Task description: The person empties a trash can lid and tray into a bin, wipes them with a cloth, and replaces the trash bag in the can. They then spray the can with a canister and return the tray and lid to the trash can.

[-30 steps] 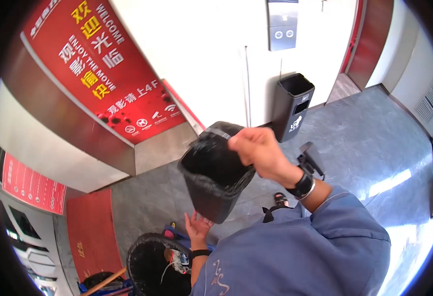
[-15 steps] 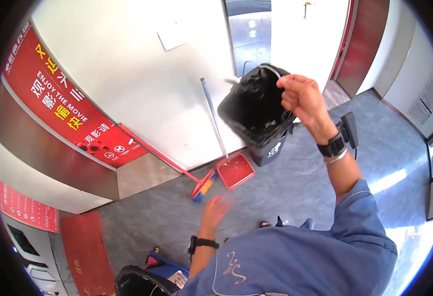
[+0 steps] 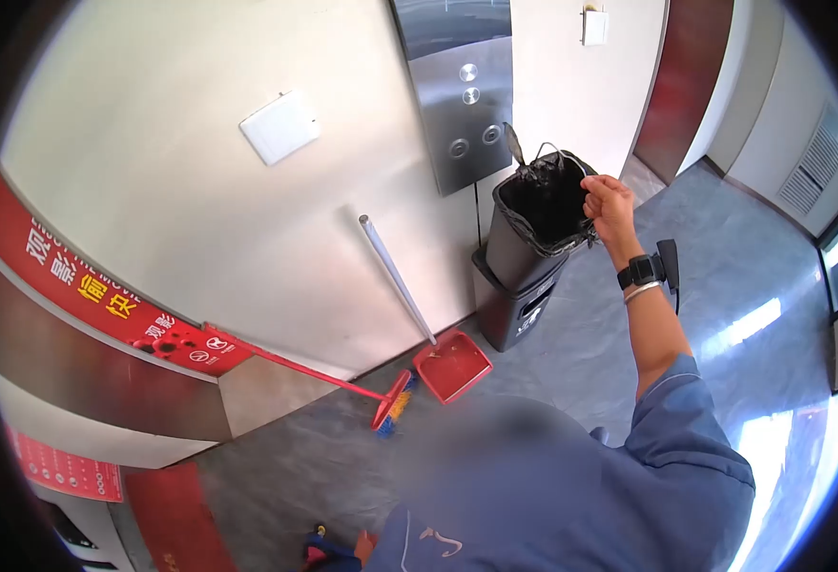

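My right hand (image 3: 609, 206) is closed round the wire handle (image 3: 560, 151) of a black inner bucket (image 3: 524, 243) lined with a black plastic bag. The bucket stands tilted over the dark bin (image 3: 509, 315) by the wall, its lower end right at the bin's top. Of my left hand (image 3: 367, 543) only a small part shows at the bottom edge, close to a blue object (image 3: 344, 556); its fingers are hidden by my body.
A red dustpan (image 3: 454, 367) with a grey handle leans against the wall beside the bin. Left of it rests a red broom (image 3: 392, 404) with blue and yellow bristles. Above the bin is a metal button panel (image 3: 462, 124). A red mat (image 3: 175, 515) lies at lower left.
My right hand has brought the inner bucket down over the bin, its mouth less turned toward me. My left hand has drawn back to the bottom edge. The view has shifted.
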Action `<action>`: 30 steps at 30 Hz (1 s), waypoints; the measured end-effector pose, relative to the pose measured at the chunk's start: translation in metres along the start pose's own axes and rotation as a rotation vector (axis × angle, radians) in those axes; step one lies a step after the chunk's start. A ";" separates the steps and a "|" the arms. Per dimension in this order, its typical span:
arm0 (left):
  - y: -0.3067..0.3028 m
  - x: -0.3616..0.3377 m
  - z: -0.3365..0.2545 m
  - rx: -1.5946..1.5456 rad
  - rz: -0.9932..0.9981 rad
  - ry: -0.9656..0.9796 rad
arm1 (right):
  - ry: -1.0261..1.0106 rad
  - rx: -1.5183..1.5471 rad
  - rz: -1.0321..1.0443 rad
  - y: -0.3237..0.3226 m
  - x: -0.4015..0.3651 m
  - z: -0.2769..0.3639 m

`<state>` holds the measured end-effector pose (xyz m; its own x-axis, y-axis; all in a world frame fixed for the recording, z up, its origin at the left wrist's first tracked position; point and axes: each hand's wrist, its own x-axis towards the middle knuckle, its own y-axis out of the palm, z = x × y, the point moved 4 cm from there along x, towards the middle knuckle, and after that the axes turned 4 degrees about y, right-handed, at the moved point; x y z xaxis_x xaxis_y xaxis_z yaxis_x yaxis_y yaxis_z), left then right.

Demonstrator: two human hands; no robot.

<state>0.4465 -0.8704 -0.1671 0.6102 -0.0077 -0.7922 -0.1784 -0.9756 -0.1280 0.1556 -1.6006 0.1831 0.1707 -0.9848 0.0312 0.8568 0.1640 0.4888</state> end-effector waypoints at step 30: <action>0.160 -0.200 0.057 -0.030 -0.196 0.034 | 0.965 -0.719 0.199 -0.126 0.127 -0.346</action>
<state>0.2515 -1.0119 -0.0628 0.6567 0.1762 -0.7333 -0.0312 -0.9651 -0.2599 0.2372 -1.7268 -0.1763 0.3590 -0.5425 -0.7595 0.7962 0.6026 -0.0541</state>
